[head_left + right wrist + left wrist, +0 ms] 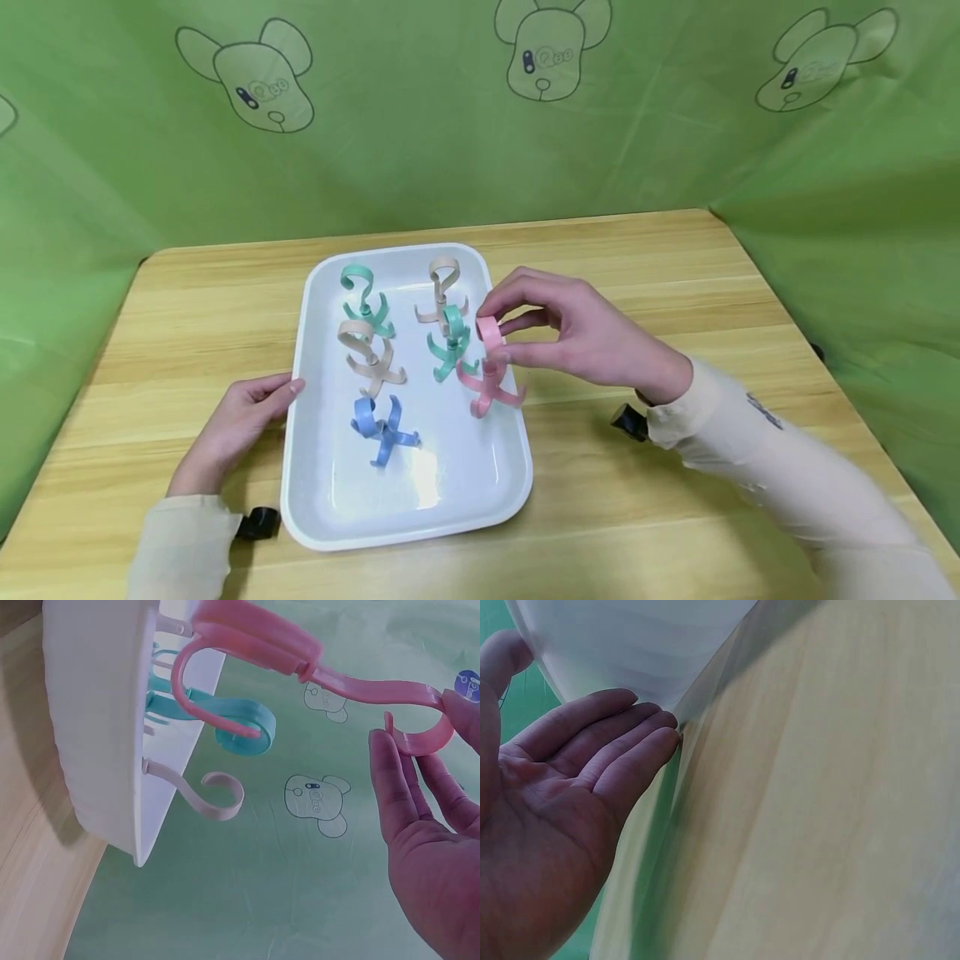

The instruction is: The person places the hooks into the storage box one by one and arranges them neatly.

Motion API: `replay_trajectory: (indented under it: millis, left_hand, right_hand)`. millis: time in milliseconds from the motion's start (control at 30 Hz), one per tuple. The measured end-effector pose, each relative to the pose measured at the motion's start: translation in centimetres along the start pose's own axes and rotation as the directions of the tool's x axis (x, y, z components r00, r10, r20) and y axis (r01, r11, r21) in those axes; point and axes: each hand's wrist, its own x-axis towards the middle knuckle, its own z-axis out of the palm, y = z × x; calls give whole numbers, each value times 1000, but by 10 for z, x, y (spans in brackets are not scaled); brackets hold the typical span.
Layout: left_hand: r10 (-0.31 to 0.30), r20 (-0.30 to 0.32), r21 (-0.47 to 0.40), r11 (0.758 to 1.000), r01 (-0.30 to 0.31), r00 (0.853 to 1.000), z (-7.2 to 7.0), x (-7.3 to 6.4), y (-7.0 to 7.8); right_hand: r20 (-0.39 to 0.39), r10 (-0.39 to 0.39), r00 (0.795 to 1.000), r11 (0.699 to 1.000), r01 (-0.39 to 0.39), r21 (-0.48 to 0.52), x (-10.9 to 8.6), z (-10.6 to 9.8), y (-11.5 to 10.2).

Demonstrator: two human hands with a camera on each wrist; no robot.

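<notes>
My right hand (573, 329) pinches the curled top of a pink four-pronged hanging hook (491, 387) between thumb and fingers. In the right wrist view, the held hook (255, 637) stands off the white tray, prongs toward it. Thumb over the rim, my left hand (243, 417) holds the left side of the white tray (408, 535); its fingertips (660, 742) are at the outer wall in the left wrist view. Inside the tray stand a blue hook (384, 433), green hooks at the left (367, 315) and right (452, 354), and beige hooks at the left (377, 367) and back (441, 308).
The tray rests on a wooden table (637, 500). A green curtain (420, 150) printed with animal heads hangs behind the table and along both sides. Black wrist pieces (632, 422) stick out by both cream sleeves (750, 450).
</notes>
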Motion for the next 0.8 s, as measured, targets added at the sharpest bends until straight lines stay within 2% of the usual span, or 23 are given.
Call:
replay_trajectory:
  millis: [300, 633, 800]
  left_hand:
    - [4, 0, -12, 1000, -4, 1000, 0, 0, -1]
    - [6, -5, 9, 1000, -6, 1000, -2, 0, 0]
    - [9, -2, 5, 1000, -9, 1000, -1, 1, -1]
  right_hand:
    - [15, 5, 1000, 1000, -5, 28, 2, 8, 1]
    - [95, 40, 995, 998, -45, 54, 7, 22, 7]
    - [107, 47, 993, 996, -54, 65, 8, 28, 14]
